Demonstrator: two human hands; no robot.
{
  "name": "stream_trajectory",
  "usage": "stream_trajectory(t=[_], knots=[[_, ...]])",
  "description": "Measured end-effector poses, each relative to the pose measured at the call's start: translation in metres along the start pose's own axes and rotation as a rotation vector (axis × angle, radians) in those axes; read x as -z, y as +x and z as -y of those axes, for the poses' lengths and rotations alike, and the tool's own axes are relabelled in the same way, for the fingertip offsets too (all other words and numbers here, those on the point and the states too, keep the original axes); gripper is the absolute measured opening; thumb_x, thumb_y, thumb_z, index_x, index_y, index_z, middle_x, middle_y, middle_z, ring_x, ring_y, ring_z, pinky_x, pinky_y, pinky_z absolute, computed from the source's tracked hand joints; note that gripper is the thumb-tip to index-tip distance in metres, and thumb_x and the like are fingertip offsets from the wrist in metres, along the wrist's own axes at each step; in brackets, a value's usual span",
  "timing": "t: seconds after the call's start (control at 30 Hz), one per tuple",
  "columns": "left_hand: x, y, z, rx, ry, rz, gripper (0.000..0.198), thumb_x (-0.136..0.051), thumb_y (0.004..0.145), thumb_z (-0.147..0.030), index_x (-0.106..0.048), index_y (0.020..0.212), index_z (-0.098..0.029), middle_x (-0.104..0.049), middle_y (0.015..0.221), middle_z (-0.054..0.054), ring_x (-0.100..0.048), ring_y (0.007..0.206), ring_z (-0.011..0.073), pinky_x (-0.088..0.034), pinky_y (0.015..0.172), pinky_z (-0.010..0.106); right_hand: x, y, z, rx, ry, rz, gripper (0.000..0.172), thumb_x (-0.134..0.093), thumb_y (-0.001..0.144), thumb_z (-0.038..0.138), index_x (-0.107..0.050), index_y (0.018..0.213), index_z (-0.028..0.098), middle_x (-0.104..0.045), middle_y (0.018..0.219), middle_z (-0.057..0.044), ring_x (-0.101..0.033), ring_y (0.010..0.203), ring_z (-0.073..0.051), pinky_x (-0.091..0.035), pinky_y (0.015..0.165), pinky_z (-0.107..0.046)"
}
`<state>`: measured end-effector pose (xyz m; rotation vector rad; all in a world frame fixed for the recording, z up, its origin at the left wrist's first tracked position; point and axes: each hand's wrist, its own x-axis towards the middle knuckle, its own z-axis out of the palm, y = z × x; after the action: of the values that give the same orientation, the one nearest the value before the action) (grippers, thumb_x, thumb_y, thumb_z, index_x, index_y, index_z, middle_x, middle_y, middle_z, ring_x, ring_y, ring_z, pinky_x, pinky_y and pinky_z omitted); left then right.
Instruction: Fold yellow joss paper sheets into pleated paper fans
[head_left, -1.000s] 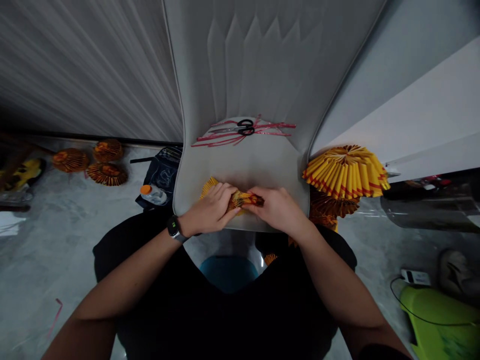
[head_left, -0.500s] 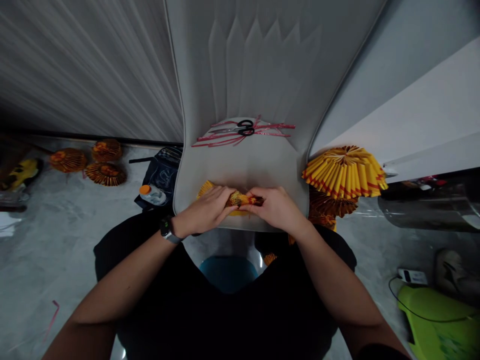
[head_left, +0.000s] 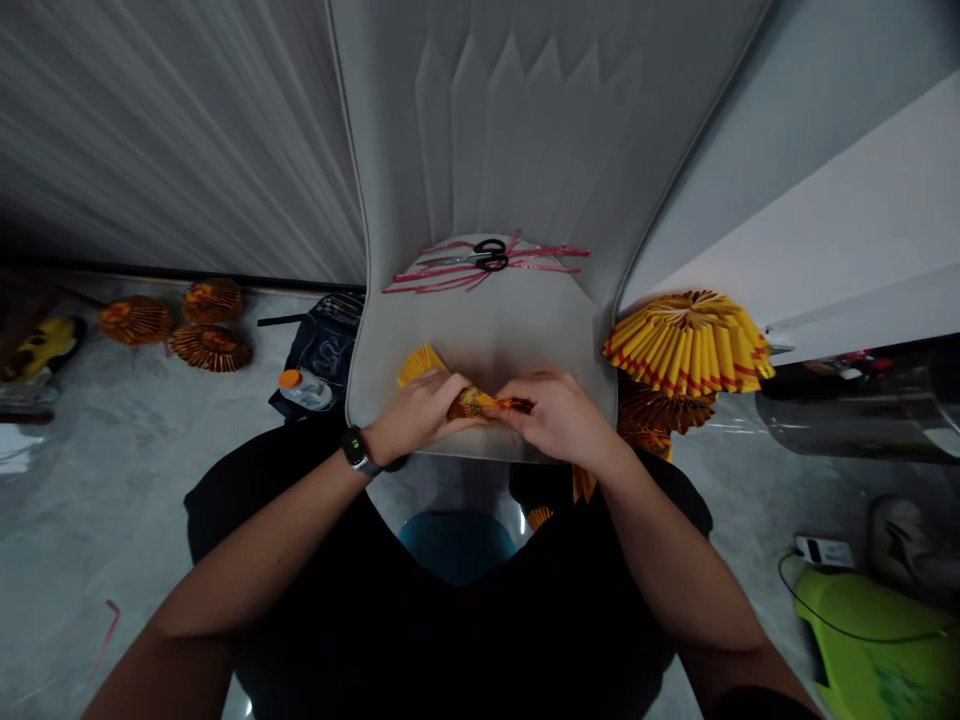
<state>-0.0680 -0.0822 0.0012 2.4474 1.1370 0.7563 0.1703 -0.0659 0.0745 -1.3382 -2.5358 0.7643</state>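
Note:
Just above the front of the grey chair seat (head_left: pixel 517 325), a pleated yellow and orange paper piece (head_left: pixel 469 403) is held between both hands. My left hand (head_left: pixel 420 408) wraps round its left part, and a yellow fan-like end (head_left: pixel 420 363) sticks out past the fingers. My right hand (head_left: pixel 555 410) pinches its narrow, darker right end. Black-handled scissors (head_left: pixel 491 255) lie on several pink-red plastic strips (head_left: pixel 442 288) at the back of the seat.
Large pleated yellow paper fans (head_left: pixel 690 345) are stacked right of the chair. Several orange pleated pieces (head_left: pixel 212 347), an orange-capped bottle (head_left: pixel 306 390) and a dark backpack (head_left: pixel 326 340) are at left. A green plastic object (head_left: pixel 877 640) is at lower right.
My left hand has turned slightly, and the yellow fan end shows more above it. My right hand's fingers have shifted on the narrow end, slightly to the right.

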Motion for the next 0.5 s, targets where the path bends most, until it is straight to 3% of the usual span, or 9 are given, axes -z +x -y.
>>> stream_trajectory(t=[0.1, 0.23, 0.5], knots=[[-0.001, 0.0, 0.002, 0.004, 0.021, 0.025, 0.054, -0.046, 0.103, -0.071, -0.06, 0.114, -0.02, -0.072, 0.09, 0.007, -0.072, 0.079, 0.0237, -0.054, 0.07, 0.035, 0.002, 0.0, -0.004, -0.084, 0.001, 0.035, 0.013, -0.074, 0.095, 0.032, -0.08, 0.106, 0.028, -0.082, 0.094, -0.002, -0.073, 0.085, -0.021, -0.045, 0.075, -0.031], [-0.005, 0.002, 0.005, 0.002, 0.028, 0.018, 0.054, -0.045, 0.104, -0.069, -0.059, 0.119, -0.019, -0.073, 0.094, 0.008, -0.072, 0.083, 0.0243, -0.055, 0.073, 0.036, 0.002, -0.001, -0.006, -0.04, -0.095, 0.051, 0.031, -0.079, 0.092, 0.042, -0.077, 0.118, 0.025, -0.082, 0.105, -0.006, -0.074, 0.092, -0.025, -0.045, 0.077, -0.032], [0.0, 0.001, 0.001, 0.022, -0.045, 0.067, 0.046, -0.047, 0.106, -0.064, -0.06, 0.109, -0.02, -0.069, 0.093, 0.009, -0.068, 0.086, 0.0259, -0.056, 0.077, 0.04, -0.003, 0.001, 0.004, -0.143, -0.204, 0.071, 0.018, -0.071, 0.097, 0.041, -0.079, 0.101, 0.025, -0.079, 0.089, -0.005, -0.07, 0.084, -0.024, -0.04, 0.072, -0.032]])
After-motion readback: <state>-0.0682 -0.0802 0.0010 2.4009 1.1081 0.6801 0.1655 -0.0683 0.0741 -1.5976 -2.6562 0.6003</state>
